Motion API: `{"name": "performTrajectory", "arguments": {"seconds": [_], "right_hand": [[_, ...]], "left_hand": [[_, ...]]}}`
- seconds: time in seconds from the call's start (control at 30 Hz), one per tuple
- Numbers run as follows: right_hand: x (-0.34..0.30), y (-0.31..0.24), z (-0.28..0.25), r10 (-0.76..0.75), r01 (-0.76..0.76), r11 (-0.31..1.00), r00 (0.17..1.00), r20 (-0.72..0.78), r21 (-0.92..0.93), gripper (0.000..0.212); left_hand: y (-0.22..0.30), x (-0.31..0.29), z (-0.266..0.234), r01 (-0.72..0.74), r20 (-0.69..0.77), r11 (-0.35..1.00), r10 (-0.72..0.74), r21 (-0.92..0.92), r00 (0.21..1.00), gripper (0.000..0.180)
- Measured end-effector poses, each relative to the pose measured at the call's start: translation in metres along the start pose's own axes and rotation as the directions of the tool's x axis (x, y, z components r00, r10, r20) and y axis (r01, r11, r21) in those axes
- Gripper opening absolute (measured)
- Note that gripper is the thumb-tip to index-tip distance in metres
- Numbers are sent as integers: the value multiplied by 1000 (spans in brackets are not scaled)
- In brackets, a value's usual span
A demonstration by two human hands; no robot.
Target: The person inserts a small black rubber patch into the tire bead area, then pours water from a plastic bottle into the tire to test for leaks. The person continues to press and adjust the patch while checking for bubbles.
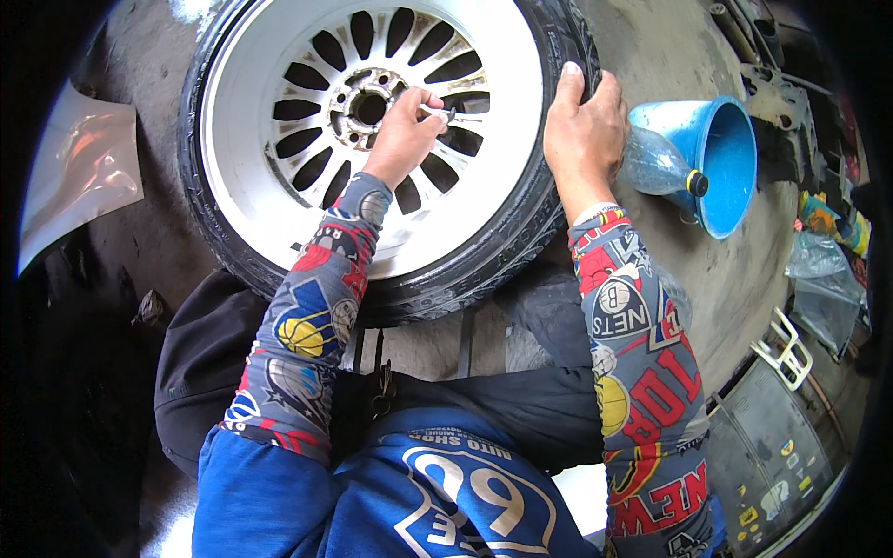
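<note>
A silver multi-spoke car wheel [507,116] with a black tire [437,299] lies in front of me, its spokes and hub stained brown. Over the spokes just right of the hub, my left hand [403,135] is closed in a pinch. Between its fingertips sits a small, slim piece, pale with a dark part, too small to name. My right hand [586,135] grips the tire's right edge, thumb on the sidewall and fingers over the tread; some fingers are hidden.
Right of the tire, a clear plastic bottle [648,163] with a dark cap rests against a tipped blue bucket [728,167]. A glossy pale panel [84,172] lies at left. A grey stickered panel [777,446], plastic bags [823,279] and scrap parts line the right side.
</note>
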State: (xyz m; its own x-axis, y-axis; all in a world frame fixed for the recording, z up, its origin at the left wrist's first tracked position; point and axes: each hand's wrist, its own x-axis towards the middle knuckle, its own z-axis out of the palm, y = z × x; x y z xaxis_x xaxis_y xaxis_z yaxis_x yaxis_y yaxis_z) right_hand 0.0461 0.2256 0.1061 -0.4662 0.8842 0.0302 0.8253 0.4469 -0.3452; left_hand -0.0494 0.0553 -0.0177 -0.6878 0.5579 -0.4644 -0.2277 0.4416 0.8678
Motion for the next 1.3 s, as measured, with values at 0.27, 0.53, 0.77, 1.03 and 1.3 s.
{"name": "performTrajectory", "arguments": {"seconds": [0.27, 0.53, 0.77, 1.03, 1.3], "right_hand": [[-3, -2, -4, 26, -25, 999, 999, 35, -28, 65], [-3, -3, -2, 27, -27, 999, 1000, 14, -36, 64], [-3, -2, -2, 23, -22, 1000, 1000, 3, -19, 62], [-4, -1, -2, 11, -12, 1000, 1000, -6, -10, 62], [-4, 1, 0, -1, 1, 1000, 1000, -12, -10, 60]], "left_hand": [[7, -12, -20, 361, 339, 623, -159, -694, 927, 26], [10, -16, -28, 325, 331, 893, -218, -312, 918, 24], [15, -16, -25, 175, 258, 982, -152, -72, 954, 27], [10, 4, -14, 22, 185, 991, -47, 133, 982, 27], [11, 21, 20, -309, 141, 778, 278, 548, 950, 15]]}}
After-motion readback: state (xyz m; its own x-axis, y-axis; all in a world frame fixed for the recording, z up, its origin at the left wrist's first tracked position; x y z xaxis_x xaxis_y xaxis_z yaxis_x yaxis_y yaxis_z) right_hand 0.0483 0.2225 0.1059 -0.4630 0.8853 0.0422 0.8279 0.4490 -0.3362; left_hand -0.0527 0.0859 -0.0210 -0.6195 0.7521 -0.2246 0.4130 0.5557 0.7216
